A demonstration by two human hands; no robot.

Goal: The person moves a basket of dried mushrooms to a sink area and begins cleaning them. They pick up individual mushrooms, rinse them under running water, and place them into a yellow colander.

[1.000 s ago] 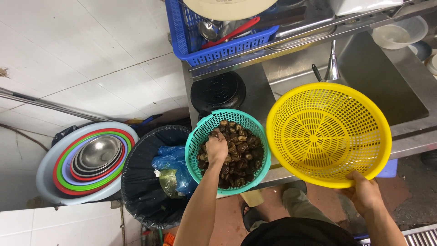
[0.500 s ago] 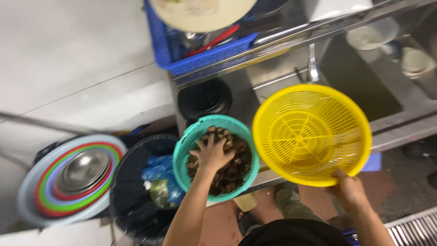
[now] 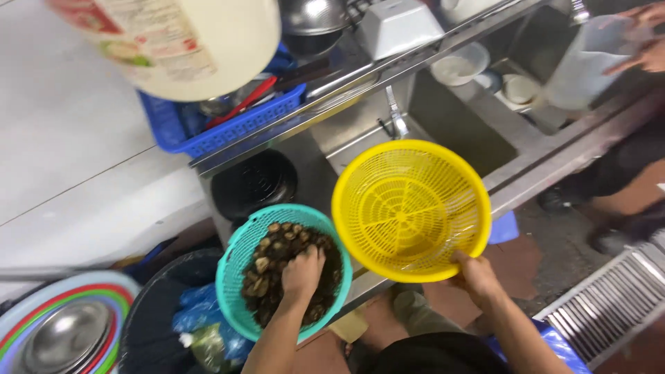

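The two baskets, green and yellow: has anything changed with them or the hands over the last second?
Little changed. The left hand stayed in the dark pieces in the green basket, its fingers spreading briefly, then closing. The right hand kept its grip on the yellow basket's rim. The view itself swung, bringing another person's hands at the sink into view.

Both forearms are bare, with no sleeves, gloves, watch or rings visible on the left hand [image 3: 302,271] or the right hand [image 3: 475,275]. A dark, black-looking garment covers the torso, above olive-grey trousers.
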